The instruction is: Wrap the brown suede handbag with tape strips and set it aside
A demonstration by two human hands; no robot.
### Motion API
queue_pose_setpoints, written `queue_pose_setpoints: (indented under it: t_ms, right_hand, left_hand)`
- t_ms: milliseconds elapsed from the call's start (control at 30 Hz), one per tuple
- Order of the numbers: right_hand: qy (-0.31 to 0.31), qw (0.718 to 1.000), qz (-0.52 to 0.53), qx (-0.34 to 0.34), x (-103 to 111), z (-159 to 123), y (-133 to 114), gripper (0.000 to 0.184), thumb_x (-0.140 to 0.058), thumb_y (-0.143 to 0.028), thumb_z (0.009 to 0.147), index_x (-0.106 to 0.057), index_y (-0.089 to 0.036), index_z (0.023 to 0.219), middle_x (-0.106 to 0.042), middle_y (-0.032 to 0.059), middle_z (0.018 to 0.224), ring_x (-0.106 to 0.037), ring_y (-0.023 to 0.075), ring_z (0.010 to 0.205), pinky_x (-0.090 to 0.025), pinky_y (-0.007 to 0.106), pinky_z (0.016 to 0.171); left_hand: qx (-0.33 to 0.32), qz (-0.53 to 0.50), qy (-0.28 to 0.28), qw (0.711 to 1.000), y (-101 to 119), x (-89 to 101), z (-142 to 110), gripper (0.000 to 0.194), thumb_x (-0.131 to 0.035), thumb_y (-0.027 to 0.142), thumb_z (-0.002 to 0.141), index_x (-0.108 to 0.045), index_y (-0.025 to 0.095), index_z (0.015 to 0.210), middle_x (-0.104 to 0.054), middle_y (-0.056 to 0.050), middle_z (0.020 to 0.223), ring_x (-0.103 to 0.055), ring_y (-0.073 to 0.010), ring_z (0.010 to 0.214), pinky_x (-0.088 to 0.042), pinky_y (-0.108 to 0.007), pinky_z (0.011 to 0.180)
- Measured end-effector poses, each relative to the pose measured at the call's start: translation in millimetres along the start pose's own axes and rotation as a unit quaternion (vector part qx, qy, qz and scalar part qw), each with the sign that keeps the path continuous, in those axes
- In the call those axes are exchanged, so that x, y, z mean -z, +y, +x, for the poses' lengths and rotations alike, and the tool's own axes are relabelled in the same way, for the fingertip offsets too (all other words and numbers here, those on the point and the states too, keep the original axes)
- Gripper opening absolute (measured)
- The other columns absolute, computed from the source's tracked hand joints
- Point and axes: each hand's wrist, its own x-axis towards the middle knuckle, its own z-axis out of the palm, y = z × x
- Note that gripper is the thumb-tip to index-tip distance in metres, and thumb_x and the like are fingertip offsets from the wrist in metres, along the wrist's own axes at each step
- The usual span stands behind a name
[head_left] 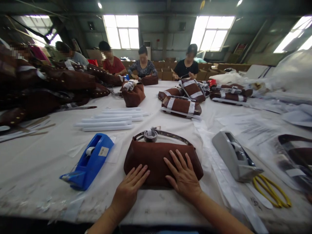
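A brown leather handbag [156,156] lies on the white-covered table [104,201] right in front of me, its strap arching along the far side. Beside the strap sits a wrapped, coiled belt-like strip [150,135]. My left hand [130,185] rests on the bag's near left part, fingers stretched out and together. Flat against the front right of the bag is my right hand [183,175], with its fingers spread. Neither hand grips anything. To the left stands a blue tape dispenser [94,159]; to the right, a grey tape dispenser [235,156].
White paper rolls [107,123] lie beyond the blue dispenser. Several wrapped brown bags [181,106] sit farther back, with a large pile of bags [68,81] at left. Yellow scissors handles [270,191] are at right. Co-workers [143,65] sit across the table.
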Motion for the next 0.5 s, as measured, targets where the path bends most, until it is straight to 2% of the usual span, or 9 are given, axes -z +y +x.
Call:
queue_pose_setpoints:
  t_ms: [67,133,200,233,267,300,367,433,500]
  right_hand:
    - [0.008,1.0,-0.006,0.002,-7.7,-4.2,-2.0,0.069,-0.057,-0.039,0.094,-0.027,-0.031,0.156,-0.022,0.0084,0.165,-0.021,0.0366,0.15,-0.02,0.06,0.118]
    - [0.007,1.0,-0.014,0.009,-10.6,-5.7,-3.0,0.07,-0.058,-0.036,0.094,-0.027,-0.032,0.156,-0.021,0.0085,0.165,-0.022,0.0367,0.15,-0.021,0.059,0.118]
    - [0.006,1.0,-0.023,0.016,-10.5,-5.4,-2.9,0.071,-0.059,-0.033,0.093,-0.027,-0.033,0.156,-0.021,0.009,0.165,-0.022,0.0375,0.15,-0.022,0.059,0.117]
    - [0.006,0.999,-0.027,0.018,-10.0,-5.0,-2.6,0.071,-0.059,-0.032,0.093,-0.026,-0.033,0.156,-0.02,0.0092,0.165,-0.021,0.0379,0.15,-0.022,0.059,0.117]
    - [0.006,0.999,-0.029,0.019,-9.5,-4.6,-2.3,0.071,-0.058,-0.032,0.093,-0.026,-0.033,0.156,-0.021,0.0095,0.165,-0.021,0.0382,0.15,-0.023,0.059,0.117]
    - [0.008,0.999,-0.031,0.02,-9.1,-4.4,-2.1,0.071,-0.058,-0.032,0.093,-0.026,-0.032,0.156,-0.021,0.0098,0.165,-0.021,0.0383,0.15,-0.023,0.06,0.117]
    - [0.01,0.999,-0.031,0.022,-9.2,-4.6,-2.6,0.071,-0.058,-0.033,0.093,-0.026,-0.032,0.156,-0.021,0.01,0.165,-0.02,0.038,0.15,-0.022,0.06,0.117]
    - [0.011,0.999,-0.028,0.028,-10.5,-5.9,-4.1,0.072,-0.058,-0.034,0.092,-0.026,-0.031,0.156,-0.022,0.0092,0.164,-0.019,0.037,0.15,-0.022,0.06,0.117]
    - [0.013,0.999,-0.022,0.035,-12.7,-8.3,-5.8,0.072,-0.057,-0.033,0.092,-0.026,-0.029,0.157,-0.023,0.0084,0.164,-0.019,0.0357,0.151,-0.021,0.059,0.118]
  left_hand:
    - [0.019,-0.021,-0.019,0.999,4.8,11.2,9.0,0.062,-0.04,0.005,0.085,-0.047,0.019,0.145,-0.052,-0.005,0.148,-0.049,-0.0248,0.136,-0.05,-0.044,0.107]
    - [0.063,-0.054,-0.029,0.996,8.6,25.4,28.7,0.04,-0.05,0.02,0.089,-0.065,0.02,0.127,-0.065,-0.006,0.133,-0.064,-0.0264,0.119,-0.058,-0.043,0.095]
    - [0.111,-0.086,-0.015,0.99,9.6,38.3,57.6,0.023,-0.053,0.032,0.094,-0.074,0.024,0.1,-0.076,-0.003,0.108,-0.074,-0.0224,0.093,-0.062,-0.037,0.078]
    - [0.121,-0.093,-0.003,0.988,8.8,42.3,73.1,0.024,-0.051,0.033,0.096,-0.074,0.025,0.095,-0.077,-0.002,0.103,-0.074,-0.0206,0.088,-0.062,-0.035,0.076]
    - [0.112,-0.091,0.021,0.989,7.4,43.5,87.3,0.025,-0.05,0.032,0.098,-0.074,0.024,0.1,-0.076,-0.003,0.109,-0.073,-0.0206,0.094,-0.061,-0.034,0.082]
    - [0.095,-0.077,0.044,0.991,5.5,41.6,98.8,0.027,-0.049,0.031,0.098,-0.071,0.023,0.112,-0.071,-0.005,0.122,-0.069,-0.0227,0.11,-0.057,-0.038,0.094]
    - [0.071,-0.03,0.068,0.995,1.4,28.3,109.2,0.042,-0.05,0.032,0.098,-0.055,0.022,0.138,-0.054,-0.009,0.146,-0.049,-0.0285,0.137,-0.039,-0.05,0.115]
    - [0.08,0.016,0.058,0.995,-1.8,7.2,102.3,0.057,-0.051,0.036,0.097,-0.039,0.022,0.151,-0.038,-0.011,0.157,-0.033,-0.0319,0.146,-0.023,-0.058,0.12]
    - [0.103,0.037,0.03,0.994,-3.6,-13.1,86.0,0.063,-0.05,0.039,0.097,-0.031,0.022,0.154,-0.032,-0.011,0.16,-0.028,-0.0315,0.148,-0.02,-0.058,0.121]
